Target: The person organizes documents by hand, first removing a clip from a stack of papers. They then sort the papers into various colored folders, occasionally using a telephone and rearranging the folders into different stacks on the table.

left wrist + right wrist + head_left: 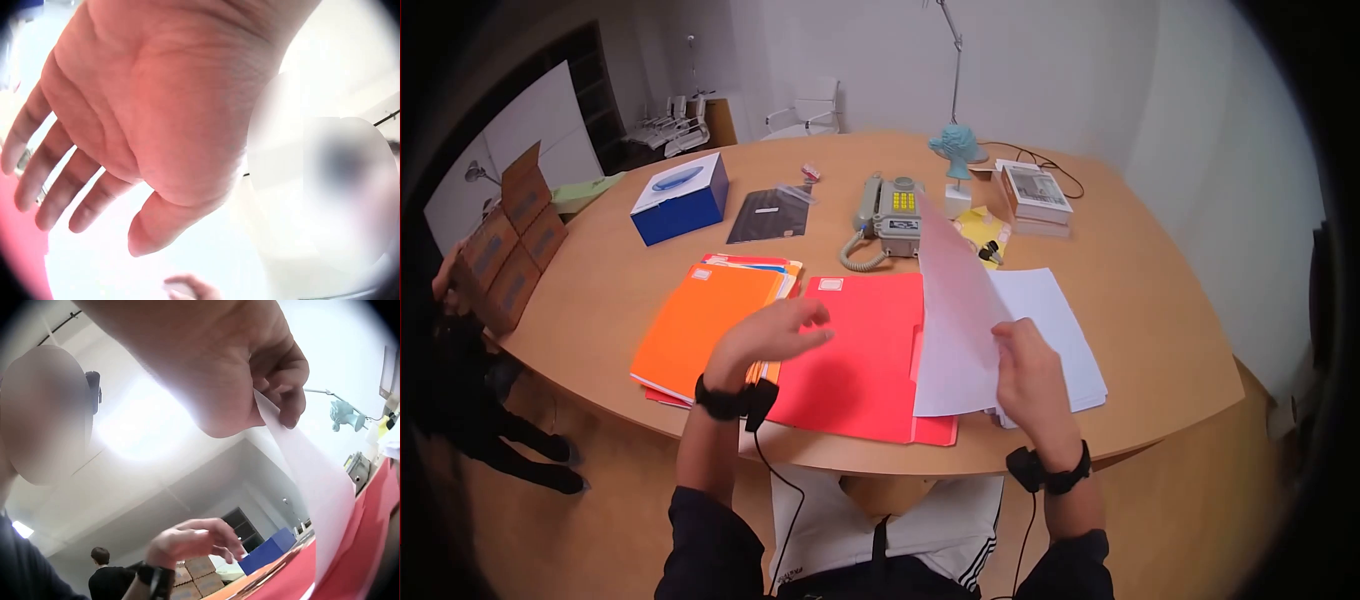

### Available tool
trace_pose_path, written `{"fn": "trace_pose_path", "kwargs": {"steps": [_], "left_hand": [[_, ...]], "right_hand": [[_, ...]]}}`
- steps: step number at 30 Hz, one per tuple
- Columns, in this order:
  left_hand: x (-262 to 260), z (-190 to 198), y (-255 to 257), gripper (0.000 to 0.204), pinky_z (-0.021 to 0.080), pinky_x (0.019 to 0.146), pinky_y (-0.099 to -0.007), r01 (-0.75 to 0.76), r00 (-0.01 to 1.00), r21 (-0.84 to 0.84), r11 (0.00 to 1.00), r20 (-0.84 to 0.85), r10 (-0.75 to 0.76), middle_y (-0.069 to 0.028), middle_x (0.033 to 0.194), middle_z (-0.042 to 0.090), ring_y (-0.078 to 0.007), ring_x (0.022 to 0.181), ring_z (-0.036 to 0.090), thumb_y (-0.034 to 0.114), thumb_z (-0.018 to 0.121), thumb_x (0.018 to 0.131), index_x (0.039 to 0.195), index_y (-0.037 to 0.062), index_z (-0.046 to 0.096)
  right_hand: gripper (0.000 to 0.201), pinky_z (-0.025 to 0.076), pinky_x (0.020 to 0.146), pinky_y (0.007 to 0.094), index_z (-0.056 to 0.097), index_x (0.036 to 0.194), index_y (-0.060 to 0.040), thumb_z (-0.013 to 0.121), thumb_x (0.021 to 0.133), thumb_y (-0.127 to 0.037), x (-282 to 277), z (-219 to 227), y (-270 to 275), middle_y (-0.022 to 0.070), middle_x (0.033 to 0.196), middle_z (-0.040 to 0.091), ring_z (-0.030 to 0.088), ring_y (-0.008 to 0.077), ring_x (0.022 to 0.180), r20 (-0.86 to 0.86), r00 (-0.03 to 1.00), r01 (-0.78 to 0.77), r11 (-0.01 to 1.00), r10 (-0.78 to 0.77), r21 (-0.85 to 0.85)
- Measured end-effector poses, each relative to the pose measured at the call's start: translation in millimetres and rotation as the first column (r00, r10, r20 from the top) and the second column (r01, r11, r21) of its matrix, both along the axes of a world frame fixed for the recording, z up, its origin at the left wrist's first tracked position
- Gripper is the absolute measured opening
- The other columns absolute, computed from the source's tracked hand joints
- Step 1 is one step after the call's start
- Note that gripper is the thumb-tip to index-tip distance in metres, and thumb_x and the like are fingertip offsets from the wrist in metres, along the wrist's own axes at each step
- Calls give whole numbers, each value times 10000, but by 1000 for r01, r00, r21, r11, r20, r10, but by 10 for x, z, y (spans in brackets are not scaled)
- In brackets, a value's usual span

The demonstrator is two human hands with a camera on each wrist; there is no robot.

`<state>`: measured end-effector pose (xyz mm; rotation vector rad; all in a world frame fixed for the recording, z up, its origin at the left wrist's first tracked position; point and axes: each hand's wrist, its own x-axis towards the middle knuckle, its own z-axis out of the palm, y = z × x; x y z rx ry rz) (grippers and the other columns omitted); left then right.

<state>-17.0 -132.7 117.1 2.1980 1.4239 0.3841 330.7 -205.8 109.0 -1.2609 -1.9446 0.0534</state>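
My right hand point(1030, 375) pinches the edge of a white paper sheet point(958, 330), which stands tilted up between the red folder and a stack of white paper point(1055, 330). In the right wrist view, the thumb and curled fingers point(290, 412) grip the sheet. My left hand point(775, 332) hovers over the left part of the red folder point(850, 350), holding nothing. Its fingers are spread and relaxed in the left wrist view, palm point(144, 106) toward the camera. Left of the red folder lies a pile of folders topped by an orange folder point(715, 320).
Behind the folders stand a grey telephone point(895, 215), a black sheet point(770, 215) and a blue-and-white box point(682, 198). A teal bust point(957, 155), books point(1036, 195) and a yellow paper point(980, 228) sit at the back right. Cardboard boxes point(515, 240) and another person are at the left.
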Motion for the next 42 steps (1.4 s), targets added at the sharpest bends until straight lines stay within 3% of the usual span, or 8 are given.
{"fn": "trace_pose_path", "kwargs": {"steps": [4, 6, 11, 22, 24, 28, 36, 42], "left_hand": [[-193, -411, 610, 451, 493, 923, -390, -180, 983, 41, 983, -13, 181, -198, 1131, 641, -320, 1069, 622, 350, 654, 888, 1175, 4, 612], [-208, -806, 711, 461, 477, 951, -388, -253, 931, 77, 964, 290, 221, -209, 1164, 612, -329, 1117, 593, 311, 676, 856, 1185, -3, 603], [-190, -1299, 825, 458, 410, 1047, -377, -139, 962, 198, 970, 259, 85, -181, 1231, 554, -325, 1220, 515, 275, 709, 829, 1175, -3, 593], [-204, -1478, 919, 270, 376, 1098, -382, -268, 873, 271, 925, 474, 114, -177, 1353, 516, -331, 1324, 463, 208, 672, 850, 1054, 34, 639], [-193, -1469, 886, 262, 380, 1093, -384, -279, 879, 268, 922, 459, 133, -174, 1339, 528, -331, 1313, 470, 204, 670, 849, 1049, 36, 643], [-201, -1453, 904, 248, 394, 1079, -390, -256, 894, 249, 934, 429, 131, -169, 1299, 558, -330, 1282, 492, 196, 661, 847, 1039, 39, 656], [-196, -1356, 838, 213, 342, 1132, -401, -273, 886, 171, 947, 428, 178, -175, 1417, 502, -341, 1409, 375, 174, 668, 874, 1055, 65, 650], [-191, -1381, 845, 240, 386, 1087, -380, -283, 875, 239, 929, 461, 148, -162, 1330, 542, -315, 1293, 491, 175, 665, 840, 1032, 33, 646]], "right_hand": [[181, 504, 869, 387, 612, 1035, 21, 564, 860, 19, 475, 24, 372, 177, 1035, 658, 659, 337, 954, -201, 979, 30, 1000, -29, 3], [176, 491, 879, 367, 614, 1034, 17, 573, 862, 8, 841, -126, 580, 156, 1025, 663, 651, 294, 950, -244, 969, 31, 1000, -28, 7], [168, 471, 876, 328, 616, 1017, 4, 587, 851, -3, 1538, -399, 737, 108, 961, 658, 608, 213, 941, -420, 900, 56, 987, -117, -153], [218, 472, 901, 358, 599, 1025, 11, 628, 811, -16, 2294, -1307, 745, 133, 982, 646, 610, 249, 973, -168, 921, 312, 923, -353, -227], [285, 459, 938, 363, 572, 1098, 10, 623, 817, 7, 2334, -1378, 745, 123, 1051, 627, 605, 251, 1012, -327, 884, 279, 939, -333, -201], [349, 452, 951, 352, 551, 1158, 7, 602, 814, 34, 2379, -1416, 769, 117, 1090, 618, 595, 237, 1023, -290, 910, 240, 947, -296, -213], [315, 451, 783, 232, 570, 1123, 13, 539, 822, 99, 2268, -1221, 668, 49, 987, 614, 575, 123, 890, -556, 779, 72, 921, -291, -382], [271, 411, 680, 190, 594, 1068, 16, 533, 814, 86, 2232, -1176, 663, 3, 906, 602, 531, 73, 762, -578, 748, 66, 903, -327, -425]]}}
